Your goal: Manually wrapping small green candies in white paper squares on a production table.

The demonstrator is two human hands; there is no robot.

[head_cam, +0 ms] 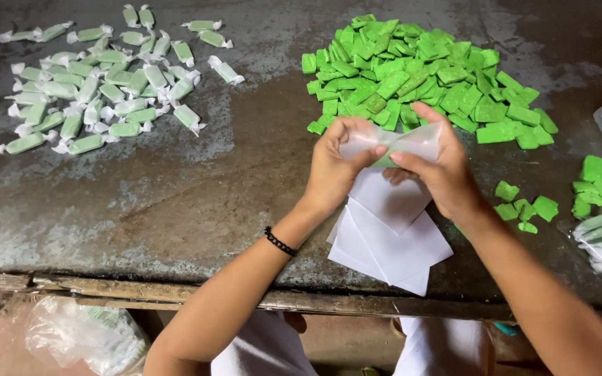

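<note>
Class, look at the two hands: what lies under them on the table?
A fanned stack of white paper squares lies under the left hand and right hand. The stack's top end is covered.

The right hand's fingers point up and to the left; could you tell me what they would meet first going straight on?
The right hand would most likely meet the pile of unwrapped green candy pieces just beyond the wrapper it holds, though depth is unclear.

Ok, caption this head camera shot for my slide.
Left hand and right hand roll a translucent wrapper around a green candy beside unwrapped green pieces.
</note>
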